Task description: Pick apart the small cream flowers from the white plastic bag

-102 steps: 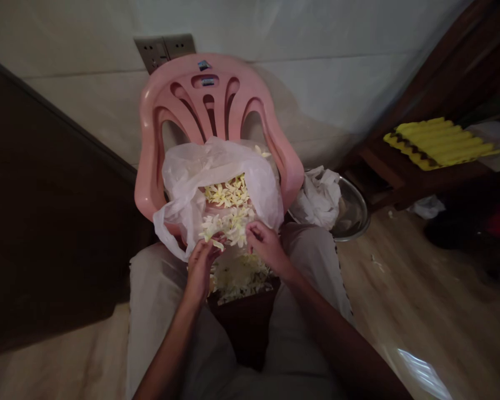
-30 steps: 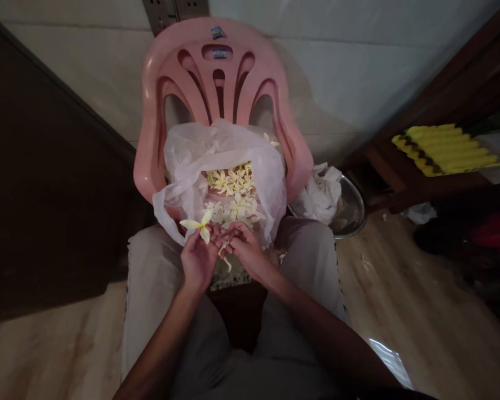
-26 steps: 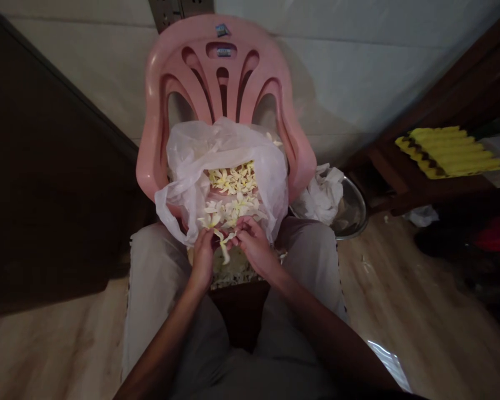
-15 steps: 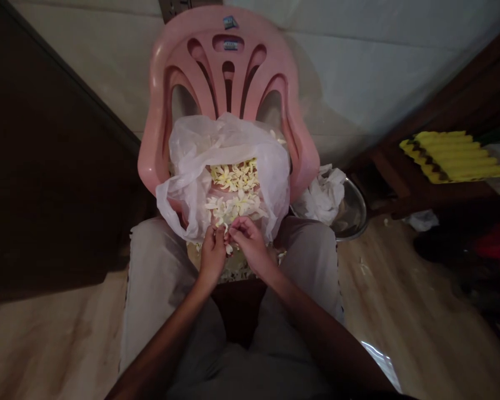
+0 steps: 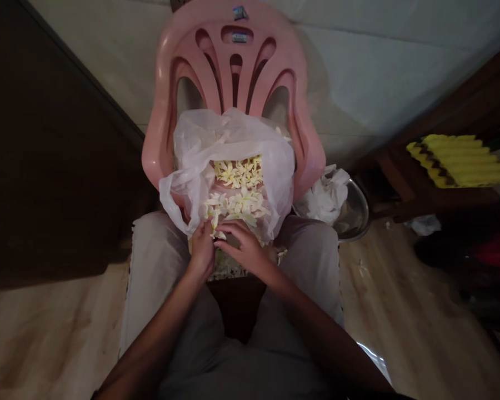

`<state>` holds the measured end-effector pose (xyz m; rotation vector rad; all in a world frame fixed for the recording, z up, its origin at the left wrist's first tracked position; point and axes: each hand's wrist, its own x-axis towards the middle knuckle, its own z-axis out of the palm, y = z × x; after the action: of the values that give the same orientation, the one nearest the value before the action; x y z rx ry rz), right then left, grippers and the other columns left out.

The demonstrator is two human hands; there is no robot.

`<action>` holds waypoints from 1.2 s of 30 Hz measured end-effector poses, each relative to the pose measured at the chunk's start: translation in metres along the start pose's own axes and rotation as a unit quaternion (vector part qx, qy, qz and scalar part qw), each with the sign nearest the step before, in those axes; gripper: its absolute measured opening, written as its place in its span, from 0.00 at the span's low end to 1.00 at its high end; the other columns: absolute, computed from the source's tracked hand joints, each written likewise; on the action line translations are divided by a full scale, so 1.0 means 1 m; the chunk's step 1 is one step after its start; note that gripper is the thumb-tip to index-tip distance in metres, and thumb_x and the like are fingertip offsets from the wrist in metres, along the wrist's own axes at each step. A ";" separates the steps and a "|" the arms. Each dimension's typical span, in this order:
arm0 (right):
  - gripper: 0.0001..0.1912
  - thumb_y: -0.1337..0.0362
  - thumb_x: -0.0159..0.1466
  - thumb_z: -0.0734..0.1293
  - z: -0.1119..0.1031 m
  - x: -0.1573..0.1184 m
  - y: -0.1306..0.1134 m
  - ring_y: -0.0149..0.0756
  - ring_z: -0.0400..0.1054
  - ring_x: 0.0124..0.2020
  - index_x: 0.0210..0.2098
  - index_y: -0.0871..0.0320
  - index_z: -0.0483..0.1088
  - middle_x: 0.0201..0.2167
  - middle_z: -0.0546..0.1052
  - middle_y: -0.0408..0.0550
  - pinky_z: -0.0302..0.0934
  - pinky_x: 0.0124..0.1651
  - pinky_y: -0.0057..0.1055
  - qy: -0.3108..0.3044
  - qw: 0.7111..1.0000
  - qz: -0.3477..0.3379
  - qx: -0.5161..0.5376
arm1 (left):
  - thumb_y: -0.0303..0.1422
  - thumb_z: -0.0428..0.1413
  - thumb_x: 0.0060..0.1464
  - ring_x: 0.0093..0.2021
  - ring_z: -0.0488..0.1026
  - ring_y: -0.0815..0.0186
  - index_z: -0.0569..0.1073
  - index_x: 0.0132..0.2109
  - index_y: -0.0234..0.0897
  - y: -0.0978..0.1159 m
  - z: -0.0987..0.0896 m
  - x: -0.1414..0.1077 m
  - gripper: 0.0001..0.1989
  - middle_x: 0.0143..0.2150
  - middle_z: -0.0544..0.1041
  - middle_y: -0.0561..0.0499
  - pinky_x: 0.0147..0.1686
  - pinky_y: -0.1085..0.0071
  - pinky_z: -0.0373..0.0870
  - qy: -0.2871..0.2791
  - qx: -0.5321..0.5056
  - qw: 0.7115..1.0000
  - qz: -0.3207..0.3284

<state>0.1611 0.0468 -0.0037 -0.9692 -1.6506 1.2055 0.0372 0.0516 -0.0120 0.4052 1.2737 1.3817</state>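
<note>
Home, apparently | 1 chair (image 5: 225,72) (pink plastic) | tiled wall (image 5: 358,83) | wood-look floor (image 5: 400,311)

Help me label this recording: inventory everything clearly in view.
chair: one, pink, by wall
plastic bag: one, white, on chair
flowers: many, pale, in bag and below
stickers: two, blue, chair back
bowl: one, silver, right of chair
crumpled plastic: one, white, in bowl
ridged item: one, yellow, on furniture
panel: one, dark, left
floor: one, brown, below
plastic scrap: one, whitish, on floor
trousers: one pair, grey, bottom centre
left hand: one, at flower
right hand: one, beside left
</note>
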 end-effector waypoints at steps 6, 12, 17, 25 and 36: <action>0.06 0.58 0.66 0.69 -0.002 0.001 0.001 0.42 0.66 0.50 0.43 0.48 0.74 0.43 0.72 0.48 0.60 0.56 0.43 0.027 0.999 -0.010 -0.037 | 0.40 0.64 0.48 0.24 0.66 0.74 0.74 0.35 0.37 -0.009 -0.001 -0.004 0.13 0.26 0.72 0.57 0.21 0.78 0.58 -0.046 0.031 0.998 -0.038; 0.07 0.56 0.66 0.67 0.003 -0.002 0.005 0.38 0.68 0.38 0.41 0.49 0.71 0.40 0.72 0.47 0.68 0.39 0.36 0.066 0.994 0.083 0.025 | 0.44 0.62 0.52 0.20 0.60 0.75 0.71 0.32 0.37 -0.002 0.006 -0.009 0.15 0.22 0.65 0.60 0.19 0.78 0.57 -0.061 0.055 0.997 -0.003; 0.08 0.54 0.65 0.67 0.007 -0.002 0.007 0.37 0.68 0.36 0.39 0.50 0.70 0.38 0.71 0.47 0.67 0.32 0.32 0.076 0.988 0.117 0.062 | 0.47 0.63 0.51 0.17 0.59 0.74 0.69 0.31 0.38 0.004 0.009 -0.013 0.18 0.20 0.63 0.61 0.17 0.76 0.55 -0.054 0.060 0.997 0.008; 0.07 0.56 0.66 0.66 0.010 -0.001 0.010 0.36 0.69 0.33 0.40 0.51 0.69 0.37 0.73 0.46 0.65 0.37 0.33 0.086 0.991 0.105 0.000 | 0.43 0.61 0.52 0.21 0.61 0.73 0.68 0.29 0.38 0.004 0.007 -0.010 0.14 0.23 0.64 0.60 0.19 0.77 0.57 -0.014 0.075 0.997 0.028; 0.11 0.53 0.67 0.65 -0.005 0.000 0.014 0.31 0.61 0.23 0.35 0.52 0.68 0.22 0.66 0.38 0.56 0.28 0.28 0.116 0.981 0.148 0.044 | 0.35 0.53 0.52 0.22 0.68 0.66 0.73 0.29 0.37 0.004 -0.001 0.001 0.08 0.24 0.73 0.53 0.22 0.71 0.66 -0.058 0.081 0.995 0.012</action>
<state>0.1675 0.0514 -0.0165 -1.2795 -1.2902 1.2919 0.0340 0.0528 -0.0090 0.6069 1.2923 1.2602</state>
